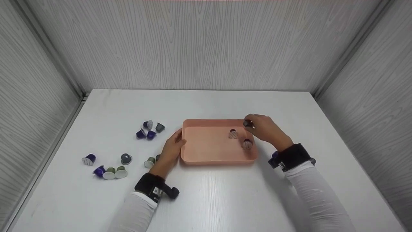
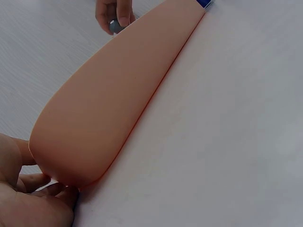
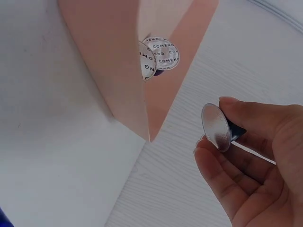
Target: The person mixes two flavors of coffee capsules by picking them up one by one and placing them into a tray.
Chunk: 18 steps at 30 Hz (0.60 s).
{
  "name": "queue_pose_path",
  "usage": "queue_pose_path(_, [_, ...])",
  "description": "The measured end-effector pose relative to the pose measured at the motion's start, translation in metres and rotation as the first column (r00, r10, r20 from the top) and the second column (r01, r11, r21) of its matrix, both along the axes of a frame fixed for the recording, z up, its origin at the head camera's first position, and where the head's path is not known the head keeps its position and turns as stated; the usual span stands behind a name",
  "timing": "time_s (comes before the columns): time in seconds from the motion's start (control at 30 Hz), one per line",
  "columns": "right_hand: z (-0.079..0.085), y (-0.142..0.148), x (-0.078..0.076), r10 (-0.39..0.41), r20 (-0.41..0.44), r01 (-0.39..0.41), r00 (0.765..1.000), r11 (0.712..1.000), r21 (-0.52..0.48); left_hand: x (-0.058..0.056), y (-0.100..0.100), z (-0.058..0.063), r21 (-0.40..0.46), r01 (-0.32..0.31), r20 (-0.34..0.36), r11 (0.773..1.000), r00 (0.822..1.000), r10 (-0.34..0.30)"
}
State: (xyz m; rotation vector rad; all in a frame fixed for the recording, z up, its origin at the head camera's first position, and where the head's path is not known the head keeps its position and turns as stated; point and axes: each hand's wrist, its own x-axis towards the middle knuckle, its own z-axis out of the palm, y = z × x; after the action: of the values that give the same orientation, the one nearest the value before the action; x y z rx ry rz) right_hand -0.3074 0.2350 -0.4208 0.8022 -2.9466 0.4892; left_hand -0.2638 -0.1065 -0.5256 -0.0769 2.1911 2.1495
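A shallow pink tray [image 1: 209, 158] lies on the white table. My left hand [image 1: 173, 146] grips its left end, the thumb over the rim. At the tray's back right corner, my right hand [image 1: 264, 128] pinches a dark grey coffee capsule [image 3: 218, 127] between thumb and fingers, its silver lid showing in the right wrist view. Two capsules with printed white lids lie in the right part of the tray: one capsule [image 1: 233, 134] farther back, another capsule [image 1: 247, 144] nearer the front.
Left of the tray, blue and grey capsules [image 1: 150, 134] form a group. Nearer the front left lie blue capsules [image 1: 88, 159], green capsules [image 1: 121, 172] and a grey capsule [image 1: 126, 158]. A green capsule [image 1: 149, 162] sits beside my left wrist. Panels [image 1: 206, 45] enclose the table.
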Motion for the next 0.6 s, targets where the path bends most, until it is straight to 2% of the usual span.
queue_pose_path(0.2, [0.002,-0.011,-0.016,-0.028,0.06,0.024,0.998,0.998,0.062,-0.001,0.001,0.001,0.048,-0.006,0.031,0.999,1.0,0.004])
queue_pose_path(0.47, [0.0,-0.022,-0.03,-0.053,0.125,0.04,0.991,0.994,0.099,0.0,0.001,0.002,0.007,-0.014,0.035,1.0,0.999,0.014])
queue_pose_path(0.6, [0.002,-0.029,-0.034,-0.069,0.159,0.047,0.985,0.989,0.14,0.0,0.002,0.001,0.026,-0.012,0.026,1.0,1.0,0.011])
